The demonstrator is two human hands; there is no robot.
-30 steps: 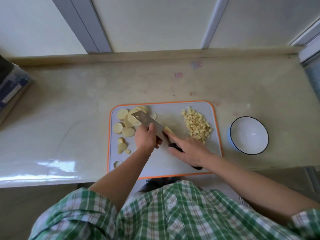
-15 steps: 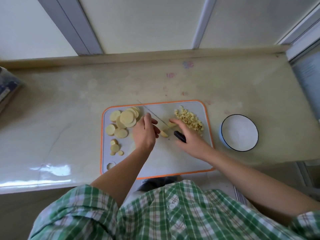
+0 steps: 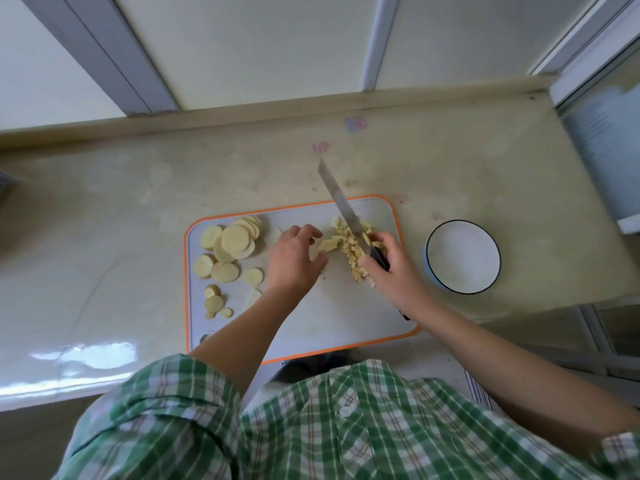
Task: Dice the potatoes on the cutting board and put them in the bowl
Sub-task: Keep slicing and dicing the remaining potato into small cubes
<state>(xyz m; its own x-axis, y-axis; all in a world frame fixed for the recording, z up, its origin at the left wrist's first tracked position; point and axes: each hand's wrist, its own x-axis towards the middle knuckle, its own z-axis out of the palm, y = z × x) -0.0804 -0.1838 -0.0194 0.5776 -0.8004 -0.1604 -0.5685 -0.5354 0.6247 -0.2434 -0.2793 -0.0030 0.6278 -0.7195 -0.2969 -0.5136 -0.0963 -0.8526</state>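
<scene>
A white cutting board with an orange rim lies on the counter. Round potato slices are spread over its left part. A pile of diced potato sits at its upper right. My right hand grips the black handle of a knife, whose blade points away over the dice and past the board's far edge. My left hand hovers with loosely curled fingers just left of the pile, holding nothing. A white bowl with a dark rim stands to the right of the board and looks empty.
The beige counter ends at a raised back ledge and a wall of pale panels. Its front edge runs just below the board. A window frame closes the right end. My green plaid shirt fills the bottom of the view.
The knife swung from lying low across the board's middle to pointing away over the diced pile. My left hand let go of the potato piece and its fingers loosened. The cut pieces now lie against the pile.
</scene>
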